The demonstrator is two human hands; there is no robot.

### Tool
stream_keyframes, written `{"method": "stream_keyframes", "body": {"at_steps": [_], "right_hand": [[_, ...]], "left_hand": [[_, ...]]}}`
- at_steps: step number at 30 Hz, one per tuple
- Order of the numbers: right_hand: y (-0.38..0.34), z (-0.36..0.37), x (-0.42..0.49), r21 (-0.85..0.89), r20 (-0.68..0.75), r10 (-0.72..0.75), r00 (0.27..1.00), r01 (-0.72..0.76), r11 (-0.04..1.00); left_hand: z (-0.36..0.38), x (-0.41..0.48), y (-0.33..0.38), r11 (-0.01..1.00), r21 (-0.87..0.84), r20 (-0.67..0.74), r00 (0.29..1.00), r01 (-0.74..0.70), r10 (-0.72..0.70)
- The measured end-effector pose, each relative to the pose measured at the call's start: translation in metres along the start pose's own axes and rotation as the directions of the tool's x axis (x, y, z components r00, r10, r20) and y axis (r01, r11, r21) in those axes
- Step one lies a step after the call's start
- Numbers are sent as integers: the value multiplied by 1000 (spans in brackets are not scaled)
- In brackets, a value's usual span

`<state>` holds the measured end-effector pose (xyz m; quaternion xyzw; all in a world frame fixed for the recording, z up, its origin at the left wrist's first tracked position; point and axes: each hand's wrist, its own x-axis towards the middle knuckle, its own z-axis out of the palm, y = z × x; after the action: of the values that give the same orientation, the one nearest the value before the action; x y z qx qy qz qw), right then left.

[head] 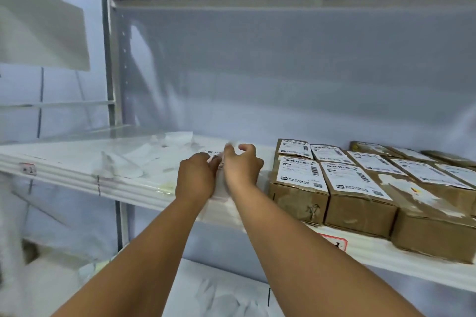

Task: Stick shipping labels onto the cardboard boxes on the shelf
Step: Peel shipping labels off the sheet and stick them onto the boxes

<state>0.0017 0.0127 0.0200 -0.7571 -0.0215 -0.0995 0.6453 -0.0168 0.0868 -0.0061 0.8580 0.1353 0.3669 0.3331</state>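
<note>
Item: shipping label, one, white with black barcode print, partly blurred. It is held above the white shelf, just left of the boxes.
Left hand: fingers curled, pinching the label's left edge.
Right hand: thumb and fingers curled, pinching the right side of the label.
Cardboard boxes: brown, worn, packed touching in rows on the right of the shelf. There are three in front and more behind, total unclear. Most tops carry a white barcode label; the front right box shows torn white residue.
Paper scraps: several, loose on the shelf at left.
Red-edged tag: one, on the shelf's front lip.
</note>
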Motion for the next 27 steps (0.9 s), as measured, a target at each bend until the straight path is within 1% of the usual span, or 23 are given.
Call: {"method": "stream_keyframes", "body": {"at_steps": [2, 4, 6, 7, 8, 9, 11, 12, 14, 15, 17, 21, 25, 27], "right_hand": [[1, -2, 5, -3, 71, 22, 997, -21, 1000], [4, -3, 6, -80, 119, -38, 992, 48, 996], [9, -4, 6, -74, 90, -90, 992, 97, 993], [11, -5, 6, -27, 60, -94, 994, 96, 995], [12, -6, 5, 46, 29, -86, 996, 85, 995], [14, -8, 6, 139, 4, -71, 997, 70, 988], [15, -11, 8, 335, -16, -31, 999, 34, 942], [14, -11, 8, 411, -10, -15, 1000, 17, 911], [10, -13, 6, 519, 5, 3, 1000, -5, 855], [9, -14, 6, 549, 10, 4, 1000, -9, 836], [8, -15, 4, 574, 22, 3, 1000, -15, 819], [8, -16, 2, 550, 17, -6, 1000, -5, 835], [10, -15, 2, 507, -1, -30, 1000, 27, 861], [10, -15, 3, 489, 1, -43, 999, 37, 871]], "left_hand": [[-3, -1, 1, 998, -62, 3, 1000, -22, 22], [-6, -2, 0, 993, -93, 77, 994, -74, 81], [-9, -3, -2, 986, -116, 174, 975, -122, 141], [-11, -3, -4, 983, -148, 216, 966, -111, 141], [-13, -2, -6, 975, -210, 252, 960, -68, 122], [-16, 1, -10, 953, -303, 283, 956, 8, 82], [-22, 7, -16, 858, -487, 295, 955, 162, -14], [-25, 8, -17, 795, -570, 290, 956, 207, -40], [-27, 7, -16, 664, -700, 312, 949, 265, -50], [-28, 6, -13, 629, -726, 326, 944, 280, -43], [-28, 4, -10, 610, -734, 342, 939, 298, -48], [-31, 5, -11, 641, -712, 337, 940, 288, -50], [-30, 5, -9, 626, -714, 333, 939, 313, -89], [-31, 5, -10, 640, -702, 336, 938, 312, -88]]}}
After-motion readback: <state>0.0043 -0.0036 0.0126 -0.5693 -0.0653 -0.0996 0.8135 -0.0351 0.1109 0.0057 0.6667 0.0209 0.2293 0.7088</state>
